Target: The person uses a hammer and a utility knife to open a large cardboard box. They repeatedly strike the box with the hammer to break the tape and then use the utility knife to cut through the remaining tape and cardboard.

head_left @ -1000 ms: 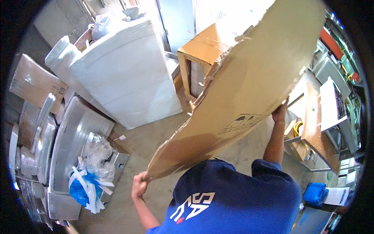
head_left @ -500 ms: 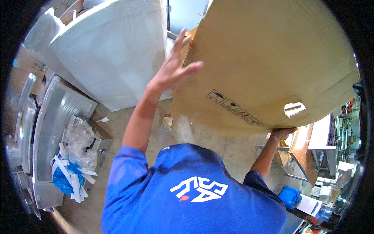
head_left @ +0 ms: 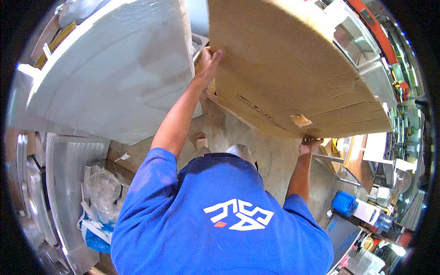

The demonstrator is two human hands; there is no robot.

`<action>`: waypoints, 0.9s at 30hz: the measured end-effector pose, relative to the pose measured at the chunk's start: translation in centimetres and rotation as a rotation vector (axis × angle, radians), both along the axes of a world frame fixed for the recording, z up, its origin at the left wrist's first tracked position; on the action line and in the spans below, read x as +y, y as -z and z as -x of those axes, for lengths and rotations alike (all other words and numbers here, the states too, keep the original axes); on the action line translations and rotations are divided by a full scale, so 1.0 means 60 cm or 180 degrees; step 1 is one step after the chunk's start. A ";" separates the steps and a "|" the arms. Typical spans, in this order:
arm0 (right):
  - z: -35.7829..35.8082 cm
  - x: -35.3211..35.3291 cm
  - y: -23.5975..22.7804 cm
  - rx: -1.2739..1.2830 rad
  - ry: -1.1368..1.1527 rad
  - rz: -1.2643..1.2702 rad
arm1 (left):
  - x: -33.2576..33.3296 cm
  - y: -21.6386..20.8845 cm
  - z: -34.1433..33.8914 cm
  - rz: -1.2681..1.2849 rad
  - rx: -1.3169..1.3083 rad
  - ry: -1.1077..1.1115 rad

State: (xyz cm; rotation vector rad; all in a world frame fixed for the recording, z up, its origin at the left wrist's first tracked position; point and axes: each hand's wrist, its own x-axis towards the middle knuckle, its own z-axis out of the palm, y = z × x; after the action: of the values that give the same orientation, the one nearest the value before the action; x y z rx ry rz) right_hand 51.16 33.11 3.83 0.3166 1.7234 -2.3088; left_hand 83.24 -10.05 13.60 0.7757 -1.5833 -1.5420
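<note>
A large brown cardboard panel [head_left: 284, 68] stands tilted in front of me, with printed handling marks and a torn hole near its lower edge. My left hand [head_left: 208, 64] is closed on its left edge, thumb on the near face. At the lower edge, close to the hole, my right hand [head_left: 310, 145] grips from beneath, its fingers partly hidden by the cardboard. I cannot tell whether the panel is a loose sheet or one side of a box. Just left of my left hand stands a large pale panel under clear wrapping [head_left: 114, 68].
A perforated metal panel [head_left: 75, 183] leans at the left, beside crumpled clear plastic [head_left: 103, 188] and a blue bag [head_left: 98, 238]. On the right are a wooden-topped table [head_left: 360, 160], a blue container [head_left: 344, 204] and crowded shelving. My feet are on the concrete floor [head_left: 270, 156].
My left hand has gone from spread fingers to a grip on the cardboard's left edge. The cardboard has swung and shifted left, and my right hand has moved left with it.
</note>
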 end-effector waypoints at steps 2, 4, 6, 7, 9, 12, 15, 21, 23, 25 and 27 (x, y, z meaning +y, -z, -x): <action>-0.012 0.004 0.012 -0.0530 0.0010 0.0093 | -0.019 0.052 0.011 -0.0023 -0.0167 -0.0297; -0.034 -0.025 0.025 -0.0663 0.0063 0.0181 | -0.048 0.091 0.003 0.0020 -0.0243 -0.0301; -0.047 -0.038 0.040 -0.0740 0.0027 0.0293 | -0.063 0.107 0.008 0.0022 -0.0166 -0.0284; -0.053 -0.044 0.048 -0.0783 0.0006 0.0348 | -0.069 0.115 0.012 0.0013 -0.0055 -0.0278; -0.047 -0.055 0.059 -0.0881 0.0033 0.0607 | -0.082 0.131 0.022 -0.0062 0.0065 -0.0275; -0.042 -0.050 0.086 -0.1083 0.0232 0.1117 | -0.082 0.143 0.047 -0.0242 0.0216 -0.0147; -0.044 -0.036 0.093 -0.1237 0.0327 0.1335 | -0.083 0.142 0.060 -0.0211 0.0207 -0.0166; -0.073 -0.085 -0.040 -0.0814 0.0051 0.0707 | -0.121 0.084 0.049 -0.0201 0.0464 0.0047; -0.048 -0.064 -0.079 -0.0601 -0.0026 0.0596 | -0.131 0.021 0.052 -0.0129 0.0452 0.0212; -0.023 -0.057 -0.115 -0.0533 -0.0150 0.0550 | -0.142 -0.025 0.050 -0.0070 0.0464 0.0261; -0.011 -0.067 -0.145 -0.0612 -0.0269 0.0583 | -0.156 -0.047 0.052 -0.0018 0.0487 0.0245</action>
State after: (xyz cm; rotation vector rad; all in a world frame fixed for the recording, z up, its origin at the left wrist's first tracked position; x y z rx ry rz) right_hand 51.82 29.09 12.56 0.4074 1.3975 -2.2719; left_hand 80.13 -19.43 16.41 0.5908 -1.5119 -1.6215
